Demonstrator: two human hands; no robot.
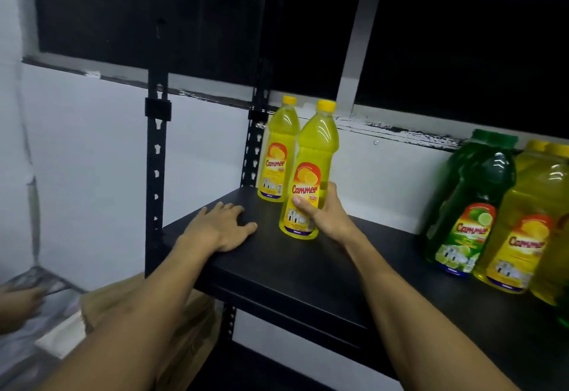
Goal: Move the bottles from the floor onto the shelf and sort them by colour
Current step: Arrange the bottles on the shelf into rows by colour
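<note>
Right hand (320, 215) grips a full yellow bottle (311, 175) mid-frame on the shelf (308, 267), beside another yellow one (277, 156). Left hand (221, 227) rests flat, fingers open. Probably heavyish, slick plastic, so grab low around the label.

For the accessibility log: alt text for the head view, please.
The right hand grips a yellow bottle standing upright on a black shelf, in front of a second yellow bottle. The left hand rests flat on the shelf; green and yellow bottles stand at right.
</note>
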